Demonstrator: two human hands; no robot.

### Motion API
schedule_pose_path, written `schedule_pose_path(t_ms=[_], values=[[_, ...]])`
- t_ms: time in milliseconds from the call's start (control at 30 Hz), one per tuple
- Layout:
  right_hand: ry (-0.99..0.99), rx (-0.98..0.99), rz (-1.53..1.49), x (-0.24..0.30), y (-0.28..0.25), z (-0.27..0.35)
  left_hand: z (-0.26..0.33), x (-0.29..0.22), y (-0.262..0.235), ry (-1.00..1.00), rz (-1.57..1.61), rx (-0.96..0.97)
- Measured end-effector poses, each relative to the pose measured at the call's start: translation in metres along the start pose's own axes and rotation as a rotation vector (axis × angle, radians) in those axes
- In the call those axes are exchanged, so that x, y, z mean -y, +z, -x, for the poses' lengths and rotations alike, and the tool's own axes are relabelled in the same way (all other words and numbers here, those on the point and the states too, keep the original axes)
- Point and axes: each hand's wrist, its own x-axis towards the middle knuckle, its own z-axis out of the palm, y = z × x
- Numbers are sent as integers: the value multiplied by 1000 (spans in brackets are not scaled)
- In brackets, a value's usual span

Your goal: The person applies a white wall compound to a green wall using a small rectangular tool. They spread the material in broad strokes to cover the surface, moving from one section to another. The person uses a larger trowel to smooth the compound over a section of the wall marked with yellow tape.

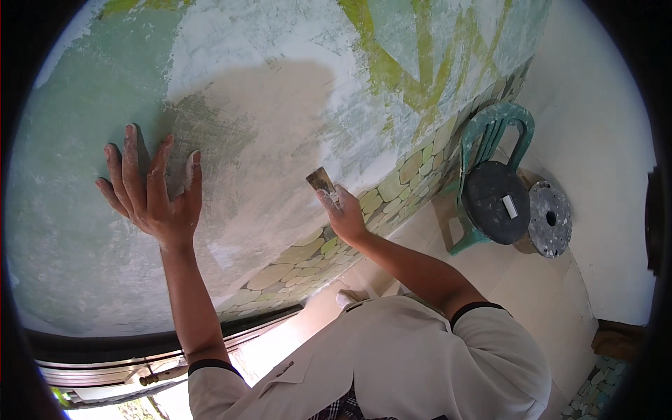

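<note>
My left hand [155, 196] is raised against the wall [269, 105], fingers spread and dusted with white. It holds nothing. The wall surface is patchy, with white filler over pale green and some yellow-green streaks. In my right hand [348, 218] is a putty knife [321, 180], its short flat blade stained brown and grey. The blade points up and to the left, close in front of the lower wall; whether it touches the surface I cannot tell. White residue coats the fingers around it.
A stone-pattern band [280, 269] runs along the wall's foot. To the right stands a green plastic chair [521, 119] with a dark round piece [490, 199] on it, bearing a small white block [509, 206]. Beside it is a paint-spattered round disc [549, 234]. A window frame [98, 371] is at lower left.
</note>
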Motion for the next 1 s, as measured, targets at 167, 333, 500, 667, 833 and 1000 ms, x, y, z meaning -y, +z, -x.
schedule_pose_path(t_ms=[167,333,500,667,833,1000], values=[[126,75,146,-37,-5,34,-3,-1,1,6,8,-8],[65,25,-5,-20,11,13,-1,-1,1,8,6,-1],[-63,-20,24,-24,9,17,0,0,1,36,7,-12],[178,80,157,-40,-3,31,-2,-1,1,-9,2,-1],[20,4,34,-21,8,18,-1,-2,0,22,8,-5],[125,97,116,-30,1,32,-2,-2,-1,20,9,-5]])
